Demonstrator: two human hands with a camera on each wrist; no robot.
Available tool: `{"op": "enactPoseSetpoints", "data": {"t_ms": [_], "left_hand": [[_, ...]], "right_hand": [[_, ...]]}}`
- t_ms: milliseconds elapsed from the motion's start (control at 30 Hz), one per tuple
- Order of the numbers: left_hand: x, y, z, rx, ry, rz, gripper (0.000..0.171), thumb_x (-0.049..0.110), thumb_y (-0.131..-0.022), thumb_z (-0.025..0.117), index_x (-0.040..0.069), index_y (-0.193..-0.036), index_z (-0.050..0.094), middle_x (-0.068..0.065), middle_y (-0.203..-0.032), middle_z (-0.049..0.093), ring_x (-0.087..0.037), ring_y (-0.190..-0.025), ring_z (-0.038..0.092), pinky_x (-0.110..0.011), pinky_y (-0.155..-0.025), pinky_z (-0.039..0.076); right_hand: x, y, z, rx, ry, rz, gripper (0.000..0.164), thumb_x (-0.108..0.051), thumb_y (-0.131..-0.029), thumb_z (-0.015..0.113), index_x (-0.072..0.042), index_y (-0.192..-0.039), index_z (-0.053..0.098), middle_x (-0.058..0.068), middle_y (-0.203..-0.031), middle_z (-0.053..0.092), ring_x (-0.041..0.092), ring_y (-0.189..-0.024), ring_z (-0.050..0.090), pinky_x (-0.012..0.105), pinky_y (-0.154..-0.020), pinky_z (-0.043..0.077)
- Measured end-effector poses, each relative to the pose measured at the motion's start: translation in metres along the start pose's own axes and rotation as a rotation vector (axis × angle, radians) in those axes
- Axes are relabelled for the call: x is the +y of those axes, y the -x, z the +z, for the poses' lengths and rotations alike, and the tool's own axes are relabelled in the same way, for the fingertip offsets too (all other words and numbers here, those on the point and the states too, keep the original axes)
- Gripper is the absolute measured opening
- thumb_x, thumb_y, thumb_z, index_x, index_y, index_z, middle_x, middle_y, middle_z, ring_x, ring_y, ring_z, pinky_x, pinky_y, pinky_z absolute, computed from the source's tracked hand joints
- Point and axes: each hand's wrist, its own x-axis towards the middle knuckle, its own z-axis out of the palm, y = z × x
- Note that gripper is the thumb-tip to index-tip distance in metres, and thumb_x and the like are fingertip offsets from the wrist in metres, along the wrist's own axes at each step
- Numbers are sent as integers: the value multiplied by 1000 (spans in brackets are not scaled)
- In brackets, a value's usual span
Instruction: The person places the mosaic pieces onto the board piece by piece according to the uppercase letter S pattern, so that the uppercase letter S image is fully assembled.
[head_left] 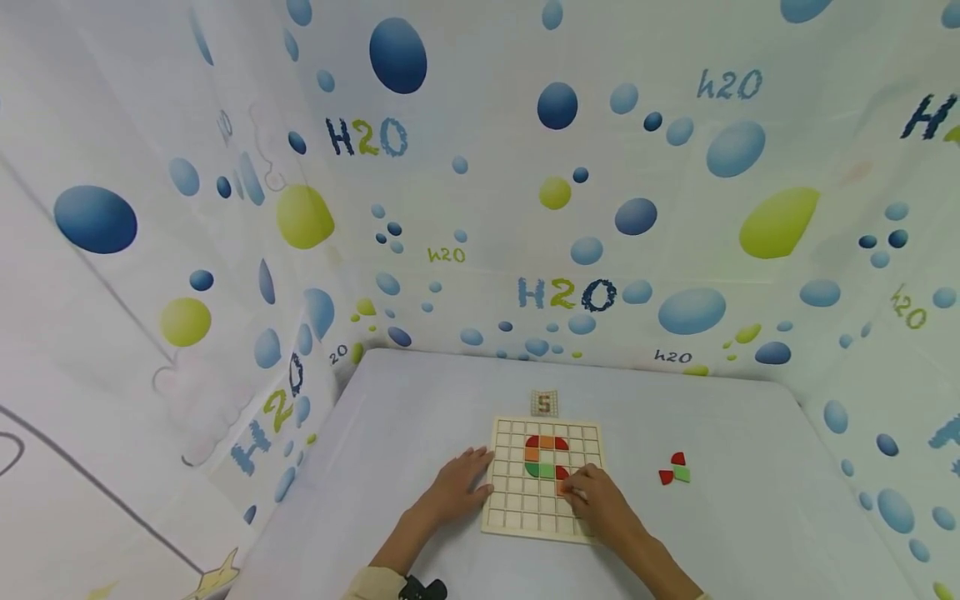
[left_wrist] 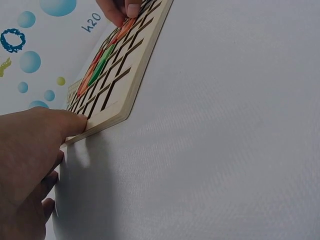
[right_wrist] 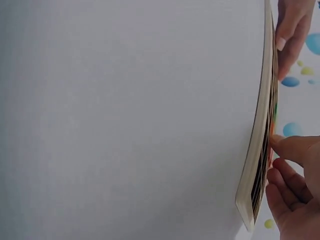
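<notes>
A wooden grid board (head_left: 517, 504) lies on the table, with red, orange and green tiles set in its cells in a curving shape. Along its left edge rests my left hand (head_left: 457, 487), fingers spread and relaxed; in the left wrist view the thumb (left_wrist: 75, 122) touches the board's rim. My right hand (head_left: 600, 500) reaches over the right side of the grid. Its thumb and fingers pinch an orange tile (head_left: 561, 489) at a cell just below a red rounded tile (head_left: 562, 472). The fingertips partly cover that orange tile.
Two red rounded tiles, one of them a red piece (head_left: 678, 458), and a light green square tile (head_left: 682, 474) lie on the table right of the board. A small card with a gridded letter S (head_left: 544, 403) sits behind the board. Printed curtains (head_left: 480, 208) surround the white table (head_left: 420, 400).
</notes>
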Motion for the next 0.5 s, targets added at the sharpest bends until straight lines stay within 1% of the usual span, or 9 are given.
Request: {"op": "enactPoseSetpoints", "data": {"t_ms": [100,200,300,333,433,500], "left_hand": [[1,1,0,5,2,15,59,27,-104,65,3,-156,49,-22,-160,49,-45,-150,41,-65,-121,36],[0,3,1,18,-2,34,59,26,-104,65,1,-155,49,-23,-159,49,-47,-149,42,-67,-119,37],[-1,4,2,24,-21,40,60,29,-105,63,2,-156,48,-23,-160,49,-47,-149,42,-66,-119,38],[-2,3,3,24,-9,40,60,28,-105,64,1,-156,47,-23,-160,49,-47,-149,42,-67,-118,37],[-5,2,5,18,-11,34,61,30,-106,62,3,-158,46,-22,-161,47,-46,-151,40,-66,-120,37],[-7,0,7,10,-4,25,61,30,-105,62,3,-158,46,-21,-162,47,-45,-152,39,-65,-121,36]], "right_hand": [[5,1,-8,-10,-6,58,12,-7,-94,78,-15,-102,79,-8,-103,64,15,-101,62,35,-90,59],[18,2,-20,-8,13,131,14,-10,-97,75,-15,-110,77,-4,-110,65,20,-111,63,44,-99,57],[37,5,-39,29,52,148,22,-8,-96,75,-11,-118,74,4,-117,66,30,-118,63,52,-102,56],[45,6,-46,52,70,137,24,-7,-95,76,-8,-119,73,8,-118,66,32,-118,64,53,-101,56],[68,12,-70,129,125,116,29,-1,-92,78,0,-120,71,18,-117,66,38,-108,64,55,-90,58],[83,17,-83,168,158,120,30,1,-90,78,4,-119,71,24,-114,65,41,-102,63,57,-85,58]]}}
